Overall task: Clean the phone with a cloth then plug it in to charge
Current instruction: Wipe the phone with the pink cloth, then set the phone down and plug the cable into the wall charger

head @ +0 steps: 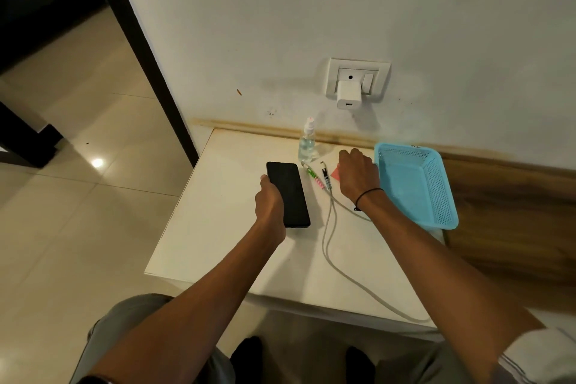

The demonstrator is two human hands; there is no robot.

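A left hand grips a black phone lying on a white table. The right hand rests palm down over a pink cloth, its grip unclear, beside a cable and a blue basket.

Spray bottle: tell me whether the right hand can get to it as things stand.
Probably yes. The right hand rests on the table over a pink cloth, with the spray bottle just beyond and to its left by the wall. Only the cable ends lie nearby, low on the table.
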